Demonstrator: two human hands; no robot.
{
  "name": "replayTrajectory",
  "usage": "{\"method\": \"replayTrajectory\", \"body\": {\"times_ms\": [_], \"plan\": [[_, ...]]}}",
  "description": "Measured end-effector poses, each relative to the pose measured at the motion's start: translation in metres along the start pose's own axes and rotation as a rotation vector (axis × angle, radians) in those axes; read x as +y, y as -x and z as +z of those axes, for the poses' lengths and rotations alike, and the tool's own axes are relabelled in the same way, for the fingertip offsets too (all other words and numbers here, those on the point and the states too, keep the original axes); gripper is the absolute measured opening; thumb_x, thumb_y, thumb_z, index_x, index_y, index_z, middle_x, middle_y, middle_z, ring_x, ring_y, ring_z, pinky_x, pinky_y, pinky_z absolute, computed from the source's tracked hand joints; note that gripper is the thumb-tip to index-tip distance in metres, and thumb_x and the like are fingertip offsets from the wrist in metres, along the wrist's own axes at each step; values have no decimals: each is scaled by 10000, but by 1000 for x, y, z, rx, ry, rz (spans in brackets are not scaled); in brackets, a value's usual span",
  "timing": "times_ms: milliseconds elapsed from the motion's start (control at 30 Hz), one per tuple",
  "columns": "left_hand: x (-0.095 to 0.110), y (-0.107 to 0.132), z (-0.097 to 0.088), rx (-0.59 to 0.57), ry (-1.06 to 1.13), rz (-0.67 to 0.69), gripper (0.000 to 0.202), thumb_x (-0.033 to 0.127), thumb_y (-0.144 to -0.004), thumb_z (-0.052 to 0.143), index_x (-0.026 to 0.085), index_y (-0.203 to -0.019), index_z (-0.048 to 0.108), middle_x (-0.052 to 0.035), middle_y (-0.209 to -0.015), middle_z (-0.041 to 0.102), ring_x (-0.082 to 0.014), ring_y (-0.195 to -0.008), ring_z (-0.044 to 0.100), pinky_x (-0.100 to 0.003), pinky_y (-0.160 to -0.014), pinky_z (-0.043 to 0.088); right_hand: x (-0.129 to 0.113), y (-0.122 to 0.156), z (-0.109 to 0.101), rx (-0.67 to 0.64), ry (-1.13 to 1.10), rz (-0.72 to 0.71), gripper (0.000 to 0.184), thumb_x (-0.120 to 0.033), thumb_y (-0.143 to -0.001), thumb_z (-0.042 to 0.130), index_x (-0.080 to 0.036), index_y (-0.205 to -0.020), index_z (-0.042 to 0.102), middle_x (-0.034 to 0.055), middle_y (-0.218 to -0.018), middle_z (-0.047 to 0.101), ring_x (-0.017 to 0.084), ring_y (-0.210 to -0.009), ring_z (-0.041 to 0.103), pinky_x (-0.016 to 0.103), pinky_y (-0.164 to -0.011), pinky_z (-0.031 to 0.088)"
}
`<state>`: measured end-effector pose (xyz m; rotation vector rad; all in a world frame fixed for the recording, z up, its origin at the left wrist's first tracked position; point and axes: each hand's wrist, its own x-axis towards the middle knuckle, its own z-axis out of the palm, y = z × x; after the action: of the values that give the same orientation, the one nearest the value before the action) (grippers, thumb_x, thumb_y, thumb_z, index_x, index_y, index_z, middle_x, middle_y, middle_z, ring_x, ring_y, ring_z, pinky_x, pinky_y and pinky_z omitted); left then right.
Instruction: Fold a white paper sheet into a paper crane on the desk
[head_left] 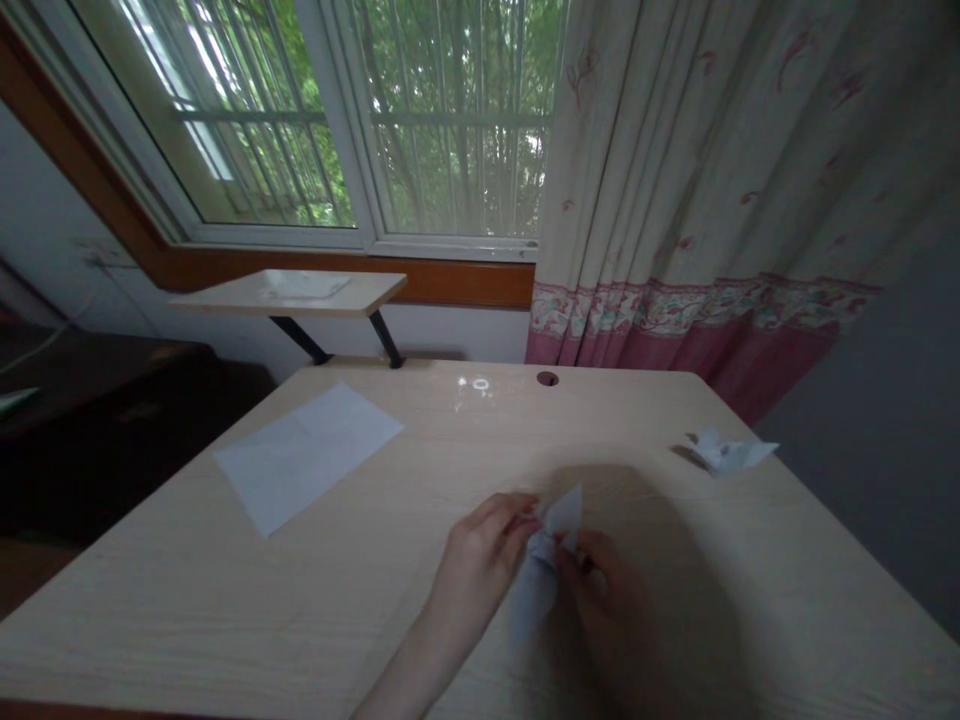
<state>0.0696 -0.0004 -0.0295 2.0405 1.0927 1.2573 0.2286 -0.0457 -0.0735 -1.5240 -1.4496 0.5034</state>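
Low over the middle of a light wooden desk (225,600), both my hands pinch one small folded piece of white paper (551,560). My left hand (484,560) grips its left side with thumb and fingertips pressed together. My right hand (607,590) holds the right side, fingers curled, in shadow. The paper's pointed upper tip stands up between the two hands and its lower part hangs toward me.
A flat white sheet (307,455) lies on the desk's left part. A small folded paper figure (727,452) sits near the right edge. A cable hole (547,378) is at the back edge. Behind are a small shelf (292,292), a window and a curtain (720,200).
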Motion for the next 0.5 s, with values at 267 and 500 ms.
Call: {"method": "replayTrajectory", "body": {"times_ms": [267,500], "plan": [[8,19,21,217,-121,-46,192,210,-898,570,183,-1080,623,-27,-833,663,-141,-701,672,-238,-647,590,-1,3,8,116,39,-150,225,-406,-932,492,-244,-891,643,26,-842,670,165,-772,642,264,-709,522],[10,20,26,196,-101,-161,222,210,-864,581,182,-1081,622,-3,-765,607,-125,-612,625,-221,-560,563,-2,6,9,151,54,-148,248,-434,-935,479,-247,-894,635,24,-820,671,168,-746,652,271,-682,541]]}}
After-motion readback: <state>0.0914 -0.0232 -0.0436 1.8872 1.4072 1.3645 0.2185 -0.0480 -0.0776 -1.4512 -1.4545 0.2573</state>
